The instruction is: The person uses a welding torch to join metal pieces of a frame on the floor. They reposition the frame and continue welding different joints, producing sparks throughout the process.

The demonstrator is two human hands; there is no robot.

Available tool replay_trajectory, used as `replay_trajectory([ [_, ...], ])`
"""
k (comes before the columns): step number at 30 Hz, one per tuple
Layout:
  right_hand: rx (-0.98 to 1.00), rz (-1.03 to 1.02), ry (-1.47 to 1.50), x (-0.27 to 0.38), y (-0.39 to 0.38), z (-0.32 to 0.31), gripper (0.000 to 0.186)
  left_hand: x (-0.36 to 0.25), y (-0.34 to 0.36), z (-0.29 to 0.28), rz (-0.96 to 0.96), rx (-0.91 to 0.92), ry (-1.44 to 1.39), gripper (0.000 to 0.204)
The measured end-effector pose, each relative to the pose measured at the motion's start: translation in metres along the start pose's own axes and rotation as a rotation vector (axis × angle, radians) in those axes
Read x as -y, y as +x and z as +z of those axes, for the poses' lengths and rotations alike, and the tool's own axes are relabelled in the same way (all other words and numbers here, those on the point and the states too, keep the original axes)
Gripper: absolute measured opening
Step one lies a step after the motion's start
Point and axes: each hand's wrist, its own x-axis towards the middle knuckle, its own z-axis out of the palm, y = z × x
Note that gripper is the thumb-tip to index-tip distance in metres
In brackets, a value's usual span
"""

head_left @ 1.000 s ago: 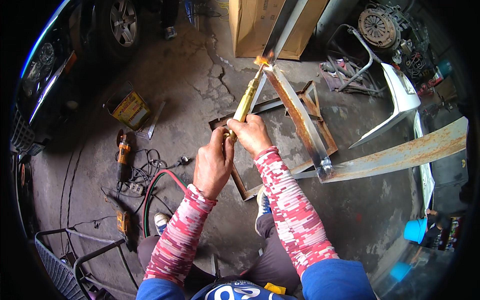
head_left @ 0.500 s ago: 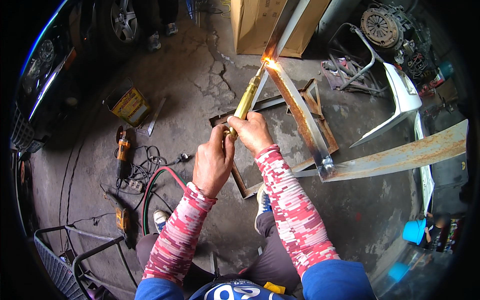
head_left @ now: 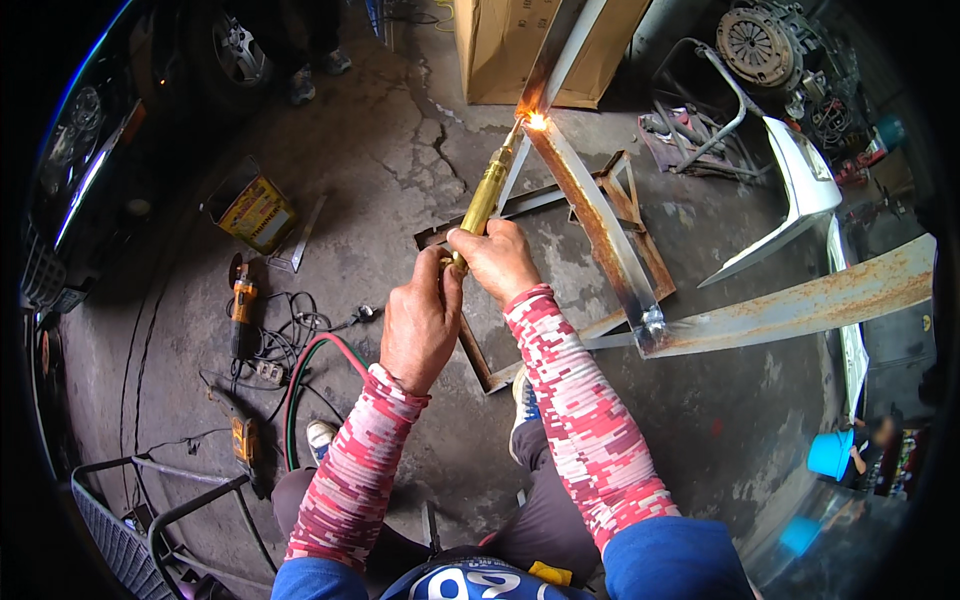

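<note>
A brass gas torch (head_left: 484, 196) is gripped in both of my hands, pointing up and away from me. My right hand (head_left: 497, 262) wraps its body from the right. At the rear end, by the valve, my left hand (head_left: 420, 325) closes its fingers on the torch. The tip meets a glowing, bright joint (head_left: 537, 122) between angled steel bars. From this joint a rusty angle bar (head_left: 596, 215) slopes down to the right, blackened at its lower end. There it joins a wide, curved rusty strip (head_left: 800, 298). Red and green hoses (head_left: 300, 372) loop on the floor at the left.
An angle grinder (head_left: 242, 310), cables and a second yellow power tool (head_left: 243, 440) lie left. Beyond them stands a yellow tin (head_left: 256, 213). A rusty frame (head_left: 470, 350) lies beneath the bars. A cardboard box (head_left: 500, 60) is behind the joint; a white panel (head_left: 795, 190) leans right.
The torch and both hands have shifted very slightly left in the picture, as has much of the scene. The glow at the joint has a somewhat different shape. Both hands keep their hold.
</note>
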Motion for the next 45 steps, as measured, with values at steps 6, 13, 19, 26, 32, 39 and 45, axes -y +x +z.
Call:
replay_trajectory([
  [6,0.004,0.001,0.021,0.000,0.000,0.000,0.038,0.003,0.000,0.001,0.013,-0.009,-0.018,0.025],
  [13,-0.003,0.007,-0.005,0.004,-0.003,-0.001,0.038,0.002,-0.001,0.000,0.002,-0.001,0.002,0.024],
  [19,-0.001,0.007,-0.006,0.006,-0.004,-0.002,0.040,0.003,0.000,0.001,-0.003,0.000,0.003,0.024],
  [26,0.049,0.018,-0.072,0.009,-0.005,-0.005,0.036,0.002,0.000,0.001,0.007,-0.001,-0.013,0.024],
  [32,0.027,0.022,-0.067,0.007,-0.004,-0.003,0.036,0.002,0.001,0.000,0.001,-0.001,0.001,0.024],
  [39,-0.002,0.012,-0.052,0.001,0.002,0.000,0.040,0.002,0.001,0.000,-0.017,0.008,0.000,0.025],
  [45,0.047,0.017,-0.068,0.003,-0.001,-0.003,0.034,0.002,0.002,0.000,-0.031,0.014,0.020,0.026],
])
